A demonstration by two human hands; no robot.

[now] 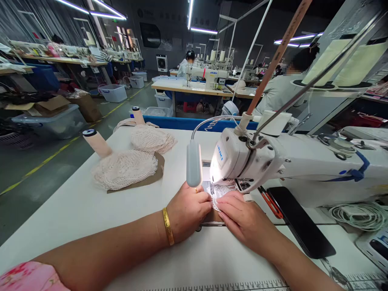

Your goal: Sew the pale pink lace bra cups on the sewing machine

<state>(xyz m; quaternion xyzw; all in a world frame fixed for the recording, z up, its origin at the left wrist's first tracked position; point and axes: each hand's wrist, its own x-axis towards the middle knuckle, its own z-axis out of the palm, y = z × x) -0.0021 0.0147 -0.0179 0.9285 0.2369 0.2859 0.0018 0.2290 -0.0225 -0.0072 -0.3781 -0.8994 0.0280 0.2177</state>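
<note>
A white lace piece [216, 195] lies under the head of the sewing machine [230, 157], lit by its lamp. My left hand [189, 210], with a gold bangle at the wrist, has its fingers closed at the left edge of the lace. Against the right edge rests my right hand [242, 216], its fingers stretched out and lying flat. The machine's needle area is partly hidden behind its head. A grey lamp [194, 163] on a bent metal arm hangs just above my left hand.
Two stacks of cream lace pieces [125, 169] and cones of thread [97, 143] sit on the table's left. Right of my hands lie a black phone [300, 222] and orange-handled snips [271, 203]. A ruler strip [218, 285] runs along the front. Other people work behind.
</note>
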